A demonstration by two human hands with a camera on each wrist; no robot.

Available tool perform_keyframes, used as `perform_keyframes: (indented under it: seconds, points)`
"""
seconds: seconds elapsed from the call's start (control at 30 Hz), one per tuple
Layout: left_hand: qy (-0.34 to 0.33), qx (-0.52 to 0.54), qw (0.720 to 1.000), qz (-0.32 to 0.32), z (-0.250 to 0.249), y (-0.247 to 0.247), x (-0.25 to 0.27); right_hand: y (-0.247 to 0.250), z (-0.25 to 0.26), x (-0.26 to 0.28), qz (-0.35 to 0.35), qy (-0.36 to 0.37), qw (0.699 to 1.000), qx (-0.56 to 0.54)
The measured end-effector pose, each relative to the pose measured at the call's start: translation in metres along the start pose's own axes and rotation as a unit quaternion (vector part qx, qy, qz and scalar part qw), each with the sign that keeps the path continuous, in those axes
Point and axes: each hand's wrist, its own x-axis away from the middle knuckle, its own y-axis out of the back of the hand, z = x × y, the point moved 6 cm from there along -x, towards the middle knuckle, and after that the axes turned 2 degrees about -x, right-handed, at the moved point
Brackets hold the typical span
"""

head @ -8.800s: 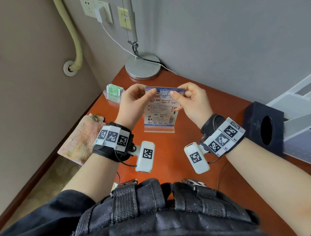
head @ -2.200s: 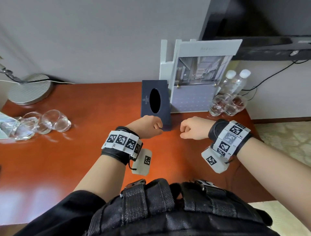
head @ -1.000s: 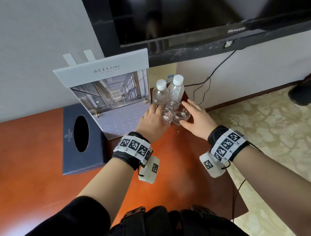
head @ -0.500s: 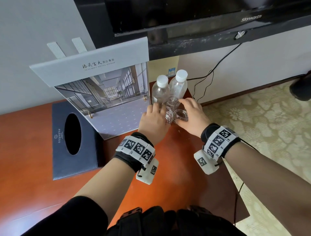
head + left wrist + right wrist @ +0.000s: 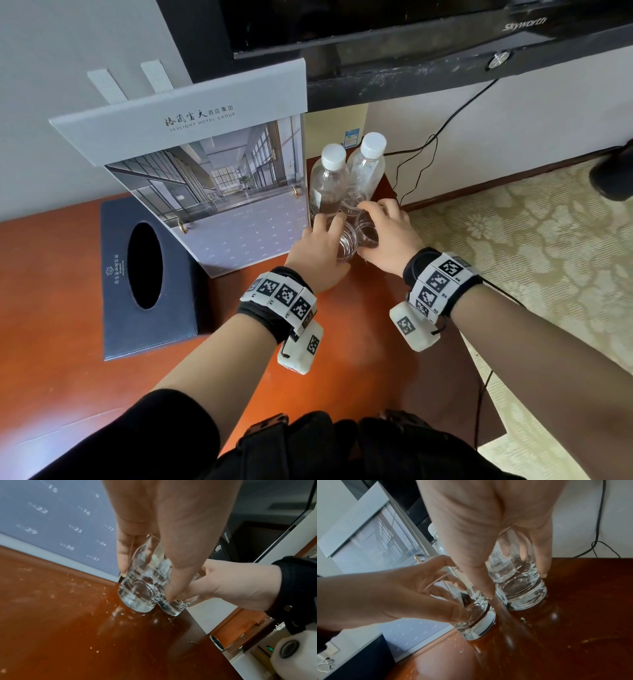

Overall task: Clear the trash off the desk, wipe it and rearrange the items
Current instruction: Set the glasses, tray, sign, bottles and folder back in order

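Observation:
Two clear drinking glasses stand side by side at the far right corner of the red-brown desk point(image 5: 356, 370). My left hand point(image 5: 320, 245) grips the left glass point(image 5: 346, 244) from above, with fingers and thumb curled down its sides point(image 5: 140, 588). In the same way, my right hand point(image 5: 388, 236) grips the right glass point(image 5: 369, 237), whose base rests on the desk point(image 5: 520, 591). The left glass point(image 5: 476, 622) also stands on the wood, almost touching its neighbour. Pale specks point(image 5: 97, 651) dot the desk surface.
Two capped water bottles point(image 5: 330, 185) stand just behind the glasses. A grey hotel calendar point(image 5: 222, 192) leans on the wall to their left, with a dark tissue box point(image 5: 144, 274) further left. A television point(image 5: 376, 27) hangs above. The desk's right edge point(image 5: 479, 394) is close, with carpet beyond.
Both hands came from the desk's middle to the right corner, reached the two glasses and curled round them. The glasses still stand on the desk.

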Motion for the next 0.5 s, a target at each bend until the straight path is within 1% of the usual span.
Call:
perform_keyframes:
  seconds: [0.17,0.5]
  points:
    - [0.007,0.038,0.999,0.001,0.001,0.000,0.000,0.000,0.000,0.002,-0.002,-0.001,1.000,-0.009]
    - [0.051,0.075,0.996,-0.011,0.006,0.005,0.011,-0.002,0.007,0.009,0.023,-0.006,1.000,-0.009]
